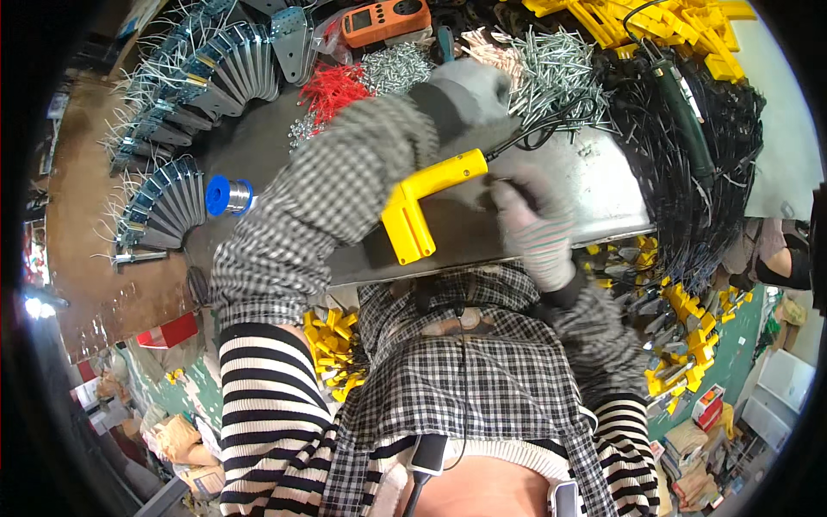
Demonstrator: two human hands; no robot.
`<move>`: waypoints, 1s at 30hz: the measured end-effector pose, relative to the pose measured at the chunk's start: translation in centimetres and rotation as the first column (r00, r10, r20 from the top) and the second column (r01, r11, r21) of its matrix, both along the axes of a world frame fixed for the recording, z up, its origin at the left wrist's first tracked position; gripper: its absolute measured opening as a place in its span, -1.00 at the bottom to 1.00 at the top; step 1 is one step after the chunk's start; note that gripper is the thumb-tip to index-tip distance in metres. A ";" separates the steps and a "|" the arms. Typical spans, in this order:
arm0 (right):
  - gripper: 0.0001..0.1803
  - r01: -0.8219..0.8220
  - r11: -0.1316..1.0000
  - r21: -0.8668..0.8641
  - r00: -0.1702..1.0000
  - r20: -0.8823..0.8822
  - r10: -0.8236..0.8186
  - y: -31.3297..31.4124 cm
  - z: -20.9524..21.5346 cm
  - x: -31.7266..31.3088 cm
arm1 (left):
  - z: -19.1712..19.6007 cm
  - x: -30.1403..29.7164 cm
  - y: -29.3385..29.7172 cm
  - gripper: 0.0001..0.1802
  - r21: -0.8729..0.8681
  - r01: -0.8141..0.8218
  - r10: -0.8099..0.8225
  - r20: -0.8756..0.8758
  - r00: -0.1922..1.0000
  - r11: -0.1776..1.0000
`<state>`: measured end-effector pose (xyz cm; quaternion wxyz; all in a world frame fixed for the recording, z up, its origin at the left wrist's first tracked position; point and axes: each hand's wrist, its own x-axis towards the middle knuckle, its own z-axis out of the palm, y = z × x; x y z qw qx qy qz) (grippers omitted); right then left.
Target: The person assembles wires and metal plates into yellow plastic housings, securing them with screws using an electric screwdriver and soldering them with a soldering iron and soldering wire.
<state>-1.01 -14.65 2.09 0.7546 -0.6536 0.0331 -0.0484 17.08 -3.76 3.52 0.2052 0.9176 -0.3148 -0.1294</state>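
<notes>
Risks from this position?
1. The yellow soldering gun rests unheld on the metal plate, between the gloved right hand and the left sleeve; its tip could brush either.
2. The left hand reaches over the gun into the loose screws; the sleeve may snag the gun's black cord.
3. The screws may scatter.
</notes>
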 end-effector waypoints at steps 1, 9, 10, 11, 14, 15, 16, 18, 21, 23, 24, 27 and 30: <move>-0.80 -0.010 1.000 0.002 1.000 -0.014 0.010 1.7 -0.6 -0.2 | -1.1 1.1 3.0 -0.78 -0.302 0.054 -0.098 -0.133 0.986 0.952; -0.85 0.002 0.972 0.233 0.989 -0.143 0.033 4.5 -3.0 0.2 | -0.1 -6.8 12.0 -0.48 -0.545 -0.399 -0.127 -0.692 0.710 0.738; -0.86 0.032 0.945 0.326 0.987 -0.159 0.022 4.8 -3.0 0.2 | -0.3 -7.0 12.4 -0.48 -0.545 -0.402 -0.125 -0.693 0.710 0.736; -0.86 0.038 0.939 0.341 0.990 -0.142 0.011 5.2 -3.5 0.2 | -0.4 -7.2 12.6 -0.52 -0.534 -0.357 -0.100 -0.648 0.755 0.766; -0.87 0.024 0.993 0.117 0.990 -0.138 -0.008 5.2 -3.7 0.2 | 0.6 -7.4 12.0 -0.61 -0.485 -0.300 -0.037 -0.571 0.820 0.821; -0.86 0.030 0.986 0.165 0.989 -0.151 -0.004 5.3 -3.9 0.2 | 1.0 -7.2 11.6 -0.60 -0.407 -0.194 -0.039 -0.498 0.866 0.893; -0.86 0.034 0.986 0.161 0.989 -0.149 -0.010 5.3 -4.0 0.1 | 1.2 -6.9 11.3 -0.59 -0.313 -0.089 -0.054 -0.421 0.906 0.946; -0.81 0.114 0.968 -0.225 0.988 0.131 -0.086 5.4 -4.3 -0.3 | 1.7 -6.6 10.5 -0.66 -0.251 0.052 -0.103 -0.194 0.976 0.967; -0.63 0.109 0.792 -0.600 0.927 0.350 0.137 5.1 -4.4 -0.9 | 3.2 -5.9 9.0 -0.87 0.150 0.230 -0.247 0.112 0.962 0.962; -0.56 0.108 0.723 -0.682 0.905 0.368 0.212 2.6 -2.8 -0.5 | 4.0 -5.8 7.6 -0.84 0.408 0.216 -0.262 0.060 0.963 0.887; -0.56 0.237 0.605 -0.760 0.885 0.425 0.188 -0.4 -2.4 0.8 | 4.1 -5.7 7.5 -0.82 0.493 0.221 -0.271 0.030 0.962 0.842; -0.58 0.619 0.451 -0.643 0.770 0.610 -0.188 -13.2 0.5 6.1 | 4.6 -5.7 7.5 -0.83 0.521 0.282 -0.355 0.043 0.934 0.806; -0.30 0.224 -0.427 -0.876 0.873 0.375 -0.311 -25.5 4.4 8.4 | 4.9 -5.8 7.3 -0.82 0.664 0.356 -0.440 -0.046 0.897 0.657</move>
